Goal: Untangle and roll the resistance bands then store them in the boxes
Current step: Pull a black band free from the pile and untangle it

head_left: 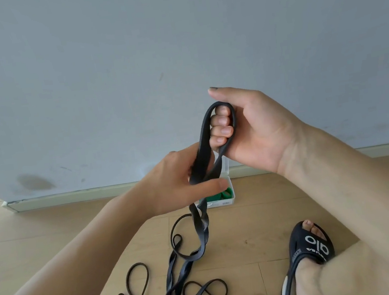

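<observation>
Black resistance band [197,169]: soft, limp, light, rubbery; upper loop wound round right hand [247,128] curled fingers [221,131], tail hanging to tangle on floor [50,228]. Left hand [181,183] pinches strands below loop. Best hold: flat strand just under loop. Box [228,192] behind.

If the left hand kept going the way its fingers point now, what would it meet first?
The left hand points right, pinching the black resistance band. Continuing that way, it would probably first meet the wrist below the right hand, which has the band's loop round its curled fingers. Depth is unclear; it might pass below.
</observation>
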